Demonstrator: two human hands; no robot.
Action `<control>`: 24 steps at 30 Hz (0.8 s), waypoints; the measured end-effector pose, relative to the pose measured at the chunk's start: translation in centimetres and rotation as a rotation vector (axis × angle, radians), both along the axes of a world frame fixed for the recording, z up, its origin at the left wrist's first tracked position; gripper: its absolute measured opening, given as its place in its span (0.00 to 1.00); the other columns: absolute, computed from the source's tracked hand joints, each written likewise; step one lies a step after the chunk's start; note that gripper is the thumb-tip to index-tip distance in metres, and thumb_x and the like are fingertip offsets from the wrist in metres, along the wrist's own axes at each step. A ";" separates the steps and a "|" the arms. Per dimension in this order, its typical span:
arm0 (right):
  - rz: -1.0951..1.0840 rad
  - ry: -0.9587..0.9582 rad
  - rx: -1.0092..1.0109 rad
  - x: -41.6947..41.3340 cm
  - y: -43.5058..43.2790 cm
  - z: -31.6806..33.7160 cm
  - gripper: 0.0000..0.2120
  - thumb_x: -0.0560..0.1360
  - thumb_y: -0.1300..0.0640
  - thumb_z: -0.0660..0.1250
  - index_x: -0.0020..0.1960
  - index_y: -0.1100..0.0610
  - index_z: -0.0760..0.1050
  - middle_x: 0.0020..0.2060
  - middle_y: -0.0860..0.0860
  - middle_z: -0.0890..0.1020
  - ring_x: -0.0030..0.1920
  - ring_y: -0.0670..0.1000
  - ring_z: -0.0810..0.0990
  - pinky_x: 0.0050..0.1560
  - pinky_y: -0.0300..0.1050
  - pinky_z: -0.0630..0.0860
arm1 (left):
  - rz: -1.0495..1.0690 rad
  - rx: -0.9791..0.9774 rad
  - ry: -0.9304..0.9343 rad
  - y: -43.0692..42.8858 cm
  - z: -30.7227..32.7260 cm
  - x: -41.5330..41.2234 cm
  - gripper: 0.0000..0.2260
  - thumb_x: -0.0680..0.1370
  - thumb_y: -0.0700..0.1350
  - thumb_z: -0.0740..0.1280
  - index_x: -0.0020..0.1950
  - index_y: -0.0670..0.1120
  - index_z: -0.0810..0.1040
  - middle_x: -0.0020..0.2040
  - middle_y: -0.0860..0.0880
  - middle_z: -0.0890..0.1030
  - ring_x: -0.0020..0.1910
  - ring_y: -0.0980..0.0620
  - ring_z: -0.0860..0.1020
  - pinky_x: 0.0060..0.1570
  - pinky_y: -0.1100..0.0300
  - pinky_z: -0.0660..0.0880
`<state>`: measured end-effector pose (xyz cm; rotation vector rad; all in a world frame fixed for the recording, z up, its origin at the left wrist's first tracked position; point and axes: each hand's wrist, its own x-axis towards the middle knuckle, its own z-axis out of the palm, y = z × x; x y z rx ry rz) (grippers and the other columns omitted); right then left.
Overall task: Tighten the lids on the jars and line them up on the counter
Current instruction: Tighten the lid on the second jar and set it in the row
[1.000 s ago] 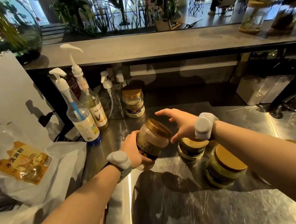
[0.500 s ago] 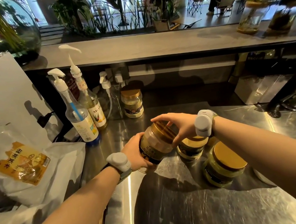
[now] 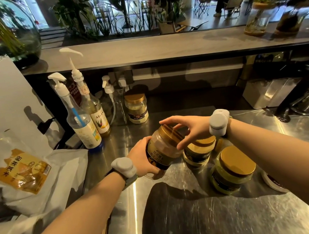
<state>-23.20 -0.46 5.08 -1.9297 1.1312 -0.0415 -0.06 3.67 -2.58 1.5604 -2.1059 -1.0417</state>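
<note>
The steel bench (image 3: pixel 185 222) carries 3 standing gold-lidded jars: 1 at its back edge (image 3: pixel 137 109) beside the syrup pump bottles (image 3: pixel 99 117), and 2 close together near the middle (image 3: pixel 198 150) (image 3: pixel 231 169). A 4th, the brown-filled jar (image 3: pixel 161 154), is lifted off the bench above its middle and tilted, lid pointing away to the right. The left hand (image 3: pixel 142 162) is wrapped round its body; the right hand (image 3: pixel 193 125) spans the gold lid (image 3: pixel 172 134), fingertips and thumb gripping opposite sides of the rim. To tighten well, the left should probably lock the body firmly while the right turns the lid squarely on its axis, regripping until it stops, then stand the jar upright next to the back-edge one.
</note>
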 end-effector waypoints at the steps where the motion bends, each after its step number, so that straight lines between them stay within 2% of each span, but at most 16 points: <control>1: -0.017 0.003 0.004 0.0 -0.1 0.0 0.39 0.69 0.52 0.75 0.74 0.42 0.58 0.72 0.46 0.64 0.71 0.52 0.66 0.64 0.51 0.72 | -0.003 0.003 0.004 0.0 0.0 0.0 0.44 0.58 0.48 0.80 0.69 0.55 0.62 0.60 0.57 0.72 0.56 0.58 0.72 0.53 0.67 0.72; 4: -0.059 0.034 0.006 0.2 -0.3 0.2 0.35 0.70 0.49 0.74 0.72 0.44 0.61 0.70 0.48 0.67 0.67 0.55 0.71 0.61 0.50 0.76 | -0.022 0.012 0.011 0.0 -0.1 -0.1 0.44 0.57 0.49 0.81 0.68 0.56 0.63 0.61 0.57 0.73 0.58 0.57 0.74 0.54 0.66 0.73; 7: -0.080 0.072 -0.017 0.2 -0.2 0.3 0.37 0.69 0.46 0.73 0.73 0.45 0.61 0.70 0.49 0.68 0.66 0.55 0.73 0.61 0.51 0.76 | -0.026 0.031 0.036 0.1 -0.1 -0.2 0.43 0.57 0.48 0.81 0.67 0.55 0.63 0.60 0.56 0.73 0.58 0.56 0.74 0.54 0.65 0.75; 12: -0.046 0.045 0.026 0.2 0.2 0.2 0.45 0.66 0.51 0.77 0.75 0.42 0.56 0.73 0.46 0.64 0.70 0.54 0.67 0.63 0.51 0.73 | -0.007 0.056 0.067 0.3 -0.1 -0.1 0.44 0.57 0.48 0.81 0.68 0.55 0.63 0.61 0.56 0.74 0.59 0.56 0.75 0.56 0.63 0.75; 18: -0.069 -0.006 -0.014 0.5 0.1 0.4 0.37 0.71 0.49 0.73 0.74 0.42 0.59 0.72 0.47 0.65 0.69 0.54 0.68 0.61 0.47 0.73 | -0.001 0.070 0.074 0.2 0.3 0.0 0.44 0.57 0.49 0.81 0.69 0.55 0.63 0.61 0.56 0.74 0.60 0.55 0.75 0.58 0.60 0.75; 24: -0.123 -0.061 -0.044 0.7 0.4 0.3 0.37 0.67 0.39 0.72 0.73 0.42 0.63 0.69 0.46 0.69 0.68 0.52 0.69 0.62 0.50 0.74 | 0.016 0.082 0.082 0.4 0.6 -0.3 0.42 0.59 0.48 0.80 0.68 0.55 0.63 0.58 0.58 0.74 0.58 0.56 0.75 0.54 0.64 0.73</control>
